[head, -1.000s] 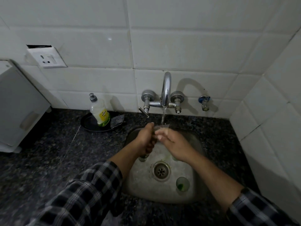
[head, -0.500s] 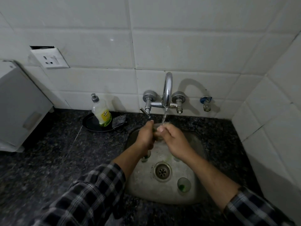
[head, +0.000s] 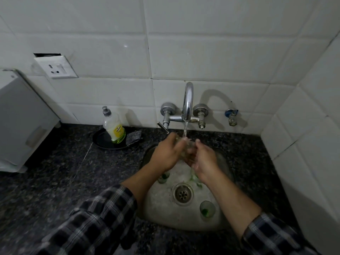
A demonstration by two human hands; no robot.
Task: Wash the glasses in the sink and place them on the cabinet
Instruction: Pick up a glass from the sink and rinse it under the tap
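We're over the sink [head: 161, 212] with both hands up at twelve o'clock of the basin, right under the tap [head: 188, 100]. Water [head: 185, 130] runs in a thin stream straight onto the glass [head: 186, 147], which sits between our palms, clear and blurred, hard to make out. Our left hand [head: 166, 153] wraps it from nine o'clock, fingers curled round its side. Our right hand [head: 204, 160] closes on it from three o'clock, fingers curled as well. Down in the basin, a second glass [head: 207, 210] stands upright at four o'clock of the drain [head: 182, 193], green at the bottom. Other glasses [head: 163, 178] peek out below our wrists, at eleven and one o'clock of the drain, partly hidden. On the dark counter [head: 64, 172], at ten o'clock of the sink, a soap bottle [head: 114, 126] stands in a black dish [head: 102, 143] with a scrubber [head: 133, 137] just beside it.
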